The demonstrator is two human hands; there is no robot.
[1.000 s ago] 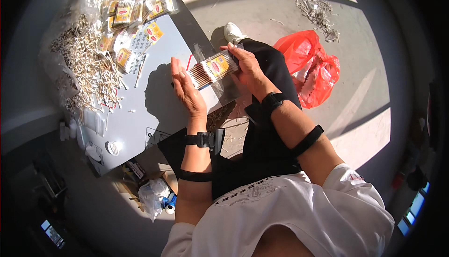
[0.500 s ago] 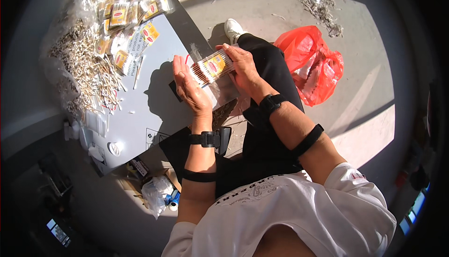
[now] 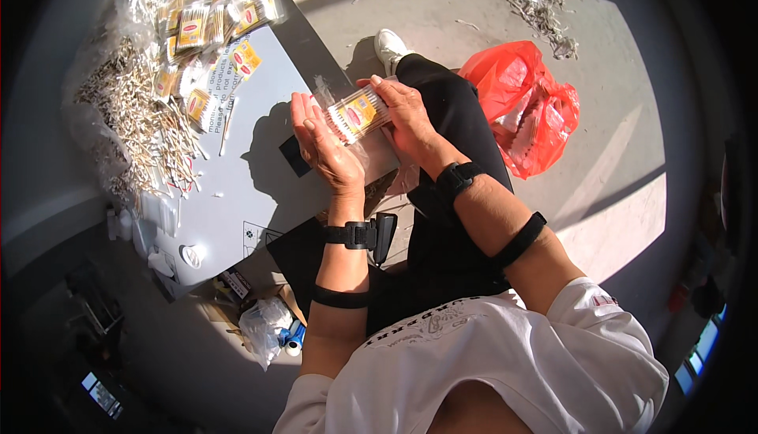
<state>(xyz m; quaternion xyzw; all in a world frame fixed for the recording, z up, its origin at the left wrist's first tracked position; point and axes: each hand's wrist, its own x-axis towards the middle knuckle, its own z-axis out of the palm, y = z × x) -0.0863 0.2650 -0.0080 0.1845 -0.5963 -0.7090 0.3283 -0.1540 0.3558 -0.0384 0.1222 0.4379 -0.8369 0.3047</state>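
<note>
The right hand (image 3: 409,118) gripped the pack (image 3: 358,115); the left hand (image 3: 335,155), flat by its left end, likely needed gentle, even pressure

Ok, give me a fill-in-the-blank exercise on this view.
1. The right hand holds a packet of cotton swabs with a mainly ____ label.
2. The pile of loose swabs lies to the ____ of the left hand.
3. The large plastic bag right of the trousers is ____.
Missing words: yellow; left; red.
</note>
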